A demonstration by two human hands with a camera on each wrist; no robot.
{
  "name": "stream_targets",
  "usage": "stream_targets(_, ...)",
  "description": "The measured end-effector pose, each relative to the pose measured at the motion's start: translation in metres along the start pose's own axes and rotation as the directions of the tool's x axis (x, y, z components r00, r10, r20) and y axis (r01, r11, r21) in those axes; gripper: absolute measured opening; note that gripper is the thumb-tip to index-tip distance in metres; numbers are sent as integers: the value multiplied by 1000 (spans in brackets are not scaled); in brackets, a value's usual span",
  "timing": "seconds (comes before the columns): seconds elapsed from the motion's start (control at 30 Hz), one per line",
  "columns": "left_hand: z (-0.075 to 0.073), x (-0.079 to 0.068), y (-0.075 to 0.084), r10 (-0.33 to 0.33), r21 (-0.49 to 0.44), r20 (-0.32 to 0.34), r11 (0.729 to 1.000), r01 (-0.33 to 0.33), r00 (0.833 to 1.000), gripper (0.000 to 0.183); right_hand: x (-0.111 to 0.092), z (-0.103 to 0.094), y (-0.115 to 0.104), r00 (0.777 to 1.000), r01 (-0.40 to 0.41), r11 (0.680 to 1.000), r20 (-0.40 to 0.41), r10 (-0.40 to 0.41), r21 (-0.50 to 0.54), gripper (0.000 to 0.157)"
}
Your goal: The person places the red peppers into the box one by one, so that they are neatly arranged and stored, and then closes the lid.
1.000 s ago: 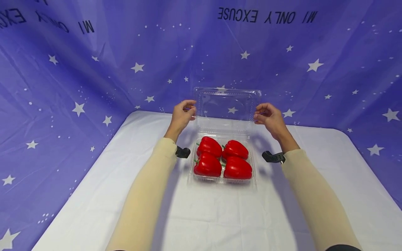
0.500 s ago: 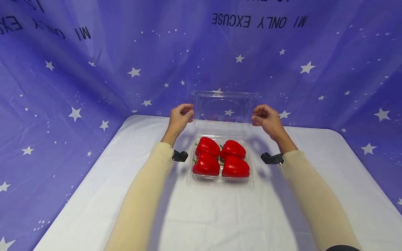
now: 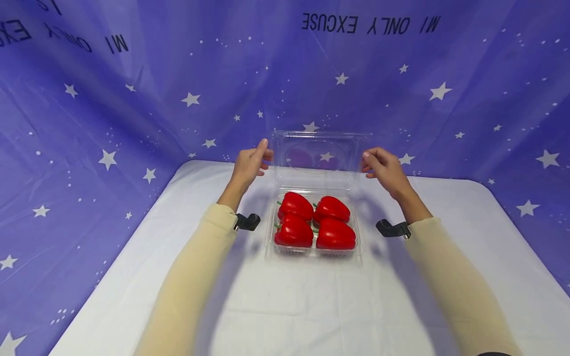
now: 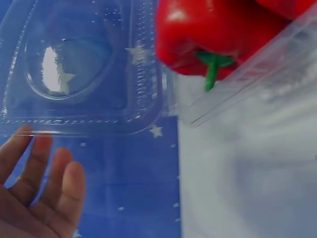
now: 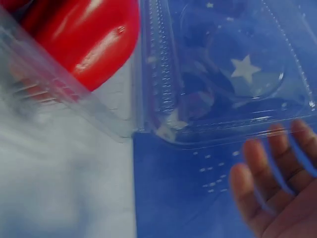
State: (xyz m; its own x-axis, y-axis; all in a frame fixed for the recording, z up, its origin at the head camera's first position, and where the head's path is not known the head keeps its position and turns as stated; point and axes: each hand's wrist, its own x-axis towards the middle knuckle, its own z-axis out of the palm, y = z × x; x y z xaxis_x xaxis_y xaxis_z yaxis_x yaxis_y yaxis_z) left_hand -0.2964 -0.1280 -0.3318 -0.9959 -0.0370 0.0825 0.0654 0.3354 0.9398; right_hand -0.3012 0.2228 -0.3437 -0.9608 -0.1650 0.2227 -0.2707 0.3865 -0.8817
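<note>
A clear plastic clamshell box [image 3: 315, 251] sits on the white table, its lid [image 3: 340, 184] standing raised at the back. Several red bell peppers [image 3: 294, 231] with green stems fill the base. At the lid's left side is my left hand [image 3: 249, 164], thumb up and fingers spread; in the left wrist view its fingertips [image 4: 41, 141] come right to the lid's edge. My right hand [image 3: 384, 169] is at the opposite side with loosely bent fingers. The right wrist view shows its fingertips [image 5: 277, 130] at the lid's rim, gripping nothing.
White cloth [image 3: 289, 306] covers the table. Behind it and to both sides hangs a purple-blue curtain [image 3: 231, 64] with white stars and lettering. Black wrist cameras [image 3: 248, 222] sit on both wrists, beside the box.
Both hands have loosened from the lid's sides and drawn slightly outward. The left thumb has lifted away. The lid stays upright, and the peppers keep their places.
</note>
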Motion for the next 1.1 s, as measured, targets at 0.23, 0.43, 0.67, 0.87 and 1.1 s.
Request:
stream_targets(0.23, -19, -14, 19, -60, 195, 134, 980, 32, 989, 73, -15, -17, -34, 984, -107, 972, 116, 133, -209, 77)
stream_targets(0.43, -29, -25, 31, -149, 238, 289, 968, 80, 946, 78, -20, -24, -53, 917, -217, 934, 269, 294, -282, 91)
stream_targets(0.67, -32, -30, 34, -233, 264, 370, 955, 138, 900, 77, -25, -26, -55, 863, -300, 913, 330, 383, -276, 95)
stream_targets(0.87, -35, -33, 34, -249, 221, 387, 960, 173, 888, 81, -29, -26, -56, 851, -306, 920, 363, 380, -246, 94)
stream_targets(1.1, -32, -37, 29, -213, 186, 381, 971, 151, 899, 79, -35, -25, -54, 852, -284, 935, 391, 348, -212, 89)
